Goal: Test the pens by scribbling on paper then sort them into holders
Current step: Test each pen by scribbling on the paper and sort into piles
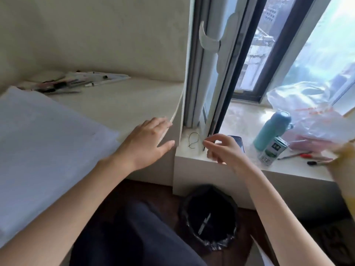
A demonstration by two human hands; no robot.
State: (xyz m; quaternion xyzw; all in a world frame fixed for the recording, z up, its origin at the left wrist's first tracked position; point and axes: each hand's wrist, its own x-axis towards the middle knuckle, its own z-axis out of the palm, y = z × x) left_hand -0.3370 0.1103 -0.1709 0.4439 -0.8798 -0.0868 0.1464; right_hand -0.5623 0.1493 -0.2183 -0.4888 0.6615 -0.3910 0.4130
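Left hand [146,144] spreads over the desk [119,104] edge, right hand [226,150] curls loosely above the windowsill [240,120].

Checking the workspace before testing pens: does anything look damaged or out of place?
A pale strip hangs loose from the wall edge beside the white window frame, bowing toward the left hand, as if peeling off. A slim pen-like object lies inside the black-lined waste bin.

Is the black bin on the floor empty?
Not empty. What looks like one pen lies inside the black-lined bin; nothing else shows in it.
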